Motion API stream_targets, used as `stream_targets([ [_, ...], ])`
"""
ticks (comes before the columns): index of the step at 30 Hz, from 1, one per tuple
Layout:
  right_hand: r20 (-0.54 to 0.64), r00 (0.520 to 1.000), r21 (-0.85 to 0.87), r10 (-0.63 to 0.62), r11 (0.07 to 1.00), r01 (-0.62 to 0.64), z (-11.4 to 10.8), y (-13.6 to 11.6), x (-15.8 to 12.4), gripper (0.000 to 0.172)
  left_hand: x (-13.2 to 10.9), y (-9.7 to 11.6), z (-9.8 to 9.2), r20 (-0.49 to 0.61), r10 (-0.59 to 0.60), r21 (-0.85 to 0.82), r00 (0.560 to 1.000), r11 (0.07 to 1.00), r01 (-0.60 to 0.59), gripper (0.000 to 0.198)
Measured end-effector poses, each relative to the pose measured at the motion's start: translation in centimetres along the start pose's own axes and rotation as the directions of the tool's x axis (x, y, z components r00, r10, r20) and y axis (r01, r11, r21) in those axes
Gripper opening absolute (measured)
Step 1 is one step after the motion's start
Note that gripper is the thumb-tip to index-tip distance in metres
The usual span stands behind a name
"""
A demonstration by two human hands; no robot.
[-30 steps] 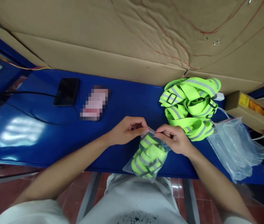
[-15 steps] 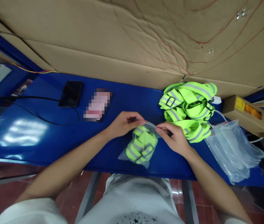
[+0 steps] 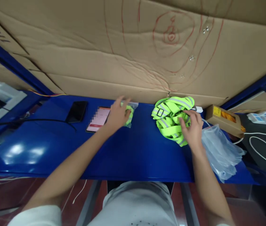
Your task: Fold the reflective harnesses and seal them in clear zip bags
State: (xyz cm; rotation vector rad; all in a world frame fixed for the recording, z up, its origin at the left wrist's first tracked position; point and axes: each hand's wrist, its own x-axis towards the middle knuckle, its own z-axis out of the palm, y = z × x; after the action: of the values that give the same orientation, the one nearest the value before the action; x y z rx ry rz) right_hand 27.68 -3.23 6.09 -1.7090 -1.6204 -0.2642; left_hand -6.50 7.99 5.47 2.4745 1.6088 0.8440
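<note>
The pile of straps (image 3: 170, 121) has no clear long axis and lies mostly left of the fingers of the right hand (image 3: 193, 130), the nearer one; these stand parted at its edge, hold unclear. The left hand (image 3: 116, 117) spreads blurred fingers over a plastic bag (image 3: 131, 115), seemingly ungripped.

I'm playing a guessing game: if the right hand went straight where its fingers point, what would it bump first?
The right hand would probably meet the green straps first; from this view, I can't tell if they touch.
</note>
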Motion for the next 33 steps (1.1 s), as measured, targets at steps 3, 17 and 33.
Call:
stream_targets([
  [3, 0.111, 0.978, -0.075, 0.179, 0.982, -0.172, -0.1, 2.3, 0.7, 0.081, -4.1, 3.7, 0.8, 0.076, 0.192, -0.029, 0.979, 0.981, -0.190, 0.044],
  [17, -0.127, 0.980, 0.117, 0.155, 0.983, -0.140, -6.8, -0.2, 8.7, 0.052, -8.5, 5.8, 2.5, 0.165, 0.319, -0.371, 0.933, 0.897, -0.241, 0.030],
  [33, 0.122, 0.584, 0.138, -0.803, 0.596, 0.791, -4.0, -15.3, 0.6, 0.045, -4.7, 3.4, -3.4, -0.018, -0.100, -0.932, 0.995, 0.362, 0.020, 0.025],
])
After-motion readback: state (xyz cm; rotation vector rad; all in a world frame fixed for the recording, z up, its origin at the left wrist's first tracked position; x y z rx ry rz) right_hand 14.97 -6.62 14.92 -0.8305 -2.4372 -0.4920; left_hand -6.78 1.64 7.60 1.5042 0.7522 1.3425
